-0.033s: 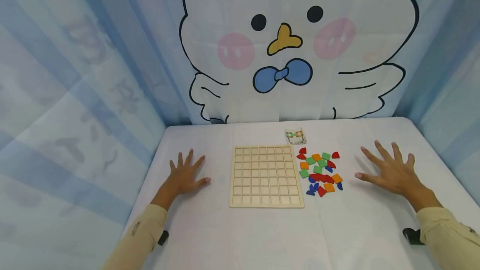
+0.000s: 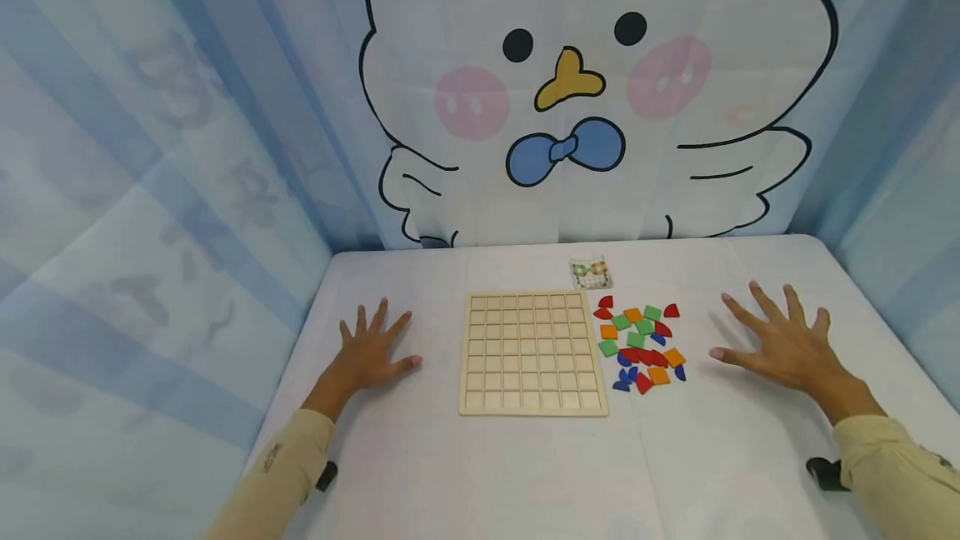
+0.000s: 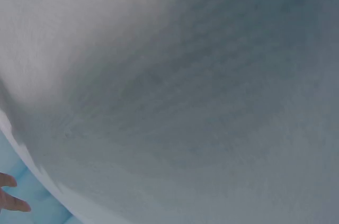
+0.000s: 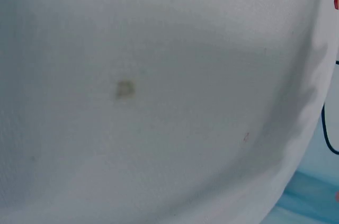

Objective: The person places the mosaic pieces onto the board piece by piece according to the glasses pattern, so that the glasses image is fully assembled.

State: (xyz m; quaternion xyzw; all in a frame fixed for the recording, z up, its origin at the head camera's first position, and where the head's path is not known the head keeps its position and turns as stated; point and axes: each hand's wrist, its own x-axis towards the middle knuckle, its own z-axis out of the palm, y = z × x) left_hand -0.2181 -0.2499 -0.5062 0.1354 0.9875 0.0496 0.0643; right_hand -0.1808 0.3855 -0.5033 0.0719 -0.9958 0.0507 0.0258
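My left hand (image 2: 367,357) is spread, palm down, to the left of a pale wooden grid board (image 2: 532,354). On the far side, my right hand (image 2: 791,347) is also spread with straight fingers and holds nothing. Between the board and that hand lie loose flat tiles: green squares (image 2: 636,340), orange squares (image 2: 658,375), red quarter-round pieces (image 2: 671,311) and blue pieces (image 2: 680,372). Two fingertips (image 3: 16,203) show at the lower left of the left wrist view. Mostly white cloth fills the right wrist view, with a red tile edge at its top right corner.
A small patterned packet (image 2: 591,272) lies behind the tiles. White cloth covers the table (image 2: 525,473). A curtain (image 2: 570,207) with a cartoon figure hangs right behind the table's back edge, and blue curtains (image 2: 187,190) flank both sides.
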